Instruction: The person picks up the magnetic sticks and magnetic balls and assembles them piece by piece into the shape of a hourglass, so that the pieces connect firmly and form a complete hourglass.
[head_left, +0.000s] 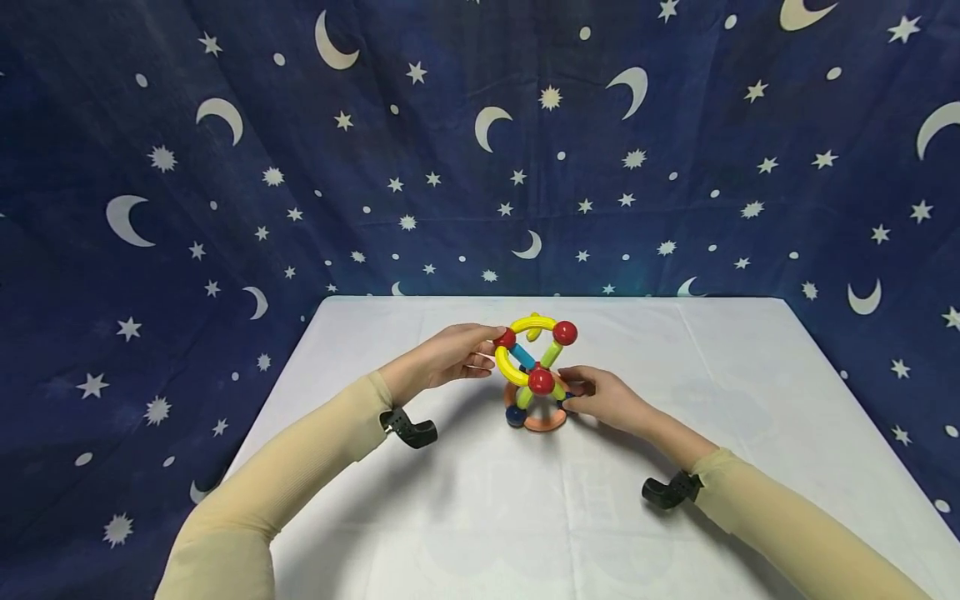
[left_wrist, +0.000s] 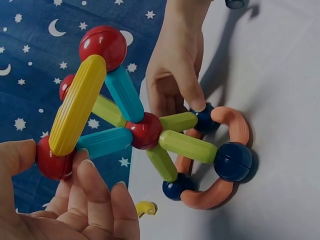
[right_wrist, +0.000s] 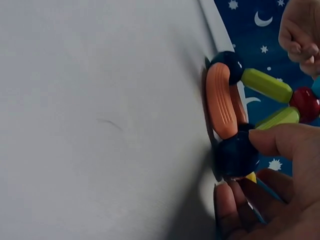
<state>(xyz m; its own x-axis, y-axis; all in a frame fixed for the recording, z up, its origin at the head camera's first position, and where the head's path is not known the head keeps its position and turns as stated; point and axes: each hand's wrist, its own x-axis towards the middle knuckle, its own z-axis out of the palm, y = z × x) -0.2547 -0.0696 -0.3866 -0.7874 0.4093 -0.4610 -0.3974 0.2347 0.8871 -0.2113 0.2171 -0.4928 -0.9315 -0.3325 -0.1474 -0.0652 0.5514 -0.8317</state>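
A magnetic ball-and-stick model stands on the white table. Its base is a ring of curved orange sticks [left_wrist: 207, 196] with dark blue balls at the joints. Green sticks [left_wrist: 187, 146] rise from these to a central red ball [left_wrist: 145, 131]. Blue and green sticks lead on to red balls at the top, joined by curved yellow sticks [head_left: 512, 367]. My left hand [head_left: 457, 354] pinches the upper left red ball [left_wrist: 54, 159] between thumb and fingers. With thumb and fingertips, my right hand [head_left: 609, 402] holds a dark blue ball [right_wrist: 236, 154] low on the base's right side.
Behind the model a loose yellow curved stick [left_wrist: 146, 208] lies on the white table [head_left: 450, 517]. A dark blue cloth [head_left: 465, 167] with moons and stars hangs beyond the table's back edge and along its sides.
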